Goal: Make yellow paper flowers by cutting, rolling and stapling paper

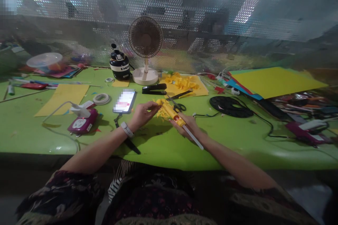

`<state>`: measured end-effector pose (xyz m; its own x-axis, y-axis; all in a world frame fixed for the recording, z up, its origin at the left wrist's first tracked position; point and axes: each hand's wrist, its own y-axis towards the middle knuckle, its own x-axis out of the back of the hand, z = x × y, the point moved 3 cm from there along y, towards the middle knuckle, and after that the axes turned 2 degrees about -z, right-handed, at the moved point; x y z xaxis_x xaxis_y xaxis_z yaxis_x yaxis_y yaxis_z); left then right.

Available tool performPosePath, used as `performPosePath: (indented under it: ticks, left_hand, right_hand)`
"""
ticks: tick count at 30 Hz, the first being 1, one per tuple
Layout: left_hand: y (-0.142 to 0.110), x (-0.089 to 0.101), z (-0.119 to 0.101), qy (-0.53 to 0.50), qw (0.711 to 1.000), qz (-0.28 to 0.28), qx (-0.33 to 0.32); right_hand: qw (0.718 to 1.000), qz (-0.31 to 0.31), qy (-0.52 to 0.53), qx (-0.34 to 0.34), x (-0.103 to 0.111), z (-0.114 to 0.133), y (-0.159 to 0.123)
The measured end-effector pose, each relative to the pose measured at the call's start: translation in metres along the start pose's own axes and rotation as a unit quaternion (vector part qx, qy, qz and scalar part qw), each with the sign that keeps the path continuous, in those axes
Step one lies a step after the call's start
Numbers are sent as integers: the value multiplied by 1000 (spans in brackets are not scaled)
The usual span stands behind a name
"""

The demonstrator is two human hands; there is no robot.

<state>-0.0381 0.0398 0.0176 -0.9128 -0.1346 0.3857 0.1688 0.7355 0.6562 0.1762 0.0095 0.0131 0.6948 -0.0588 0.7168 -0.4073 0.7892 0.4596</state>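
My right hand [186,125] is wrapped round a yellow hot glue gun [170,109], with a long white glue stick [194,137] poking out of its back end. The gun's front points up and left toward my left hand [145,113]. That hand is pinched closed at a small yellow paper piece with fringed edges [162,113]; the fingertips and the nozzle meet close together there. Just beyond the gun lie black-handled scissors [180,107], partly covered by it. A black stapler [154,89] rests behind, and a lit phone [125,101] lies left of my left hand.
Yellow paper petals [182,81] lie on a yellow sheet behind the stapler. A desk fan [146,38] and a dark bottle [120,66] stand at the back. Purple power strips [83,122] with cords sit at both sides. A black reel [231,106] and coloured sheets [277,81] lie right.
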Motion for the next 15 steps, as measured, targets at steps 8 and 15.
performPosePath:
  ticks: [8, 15]
  left_hand:
    - [0, 0, 0, -2, 1000, 1, 9]
    - [1, 0, 2, -4, 1000, 1, 11]
  right_hand:
    - [1000, -2, 6, 21, 0, 2, 1]
    - [999, 2, 14, 35, 0, 2, 1]
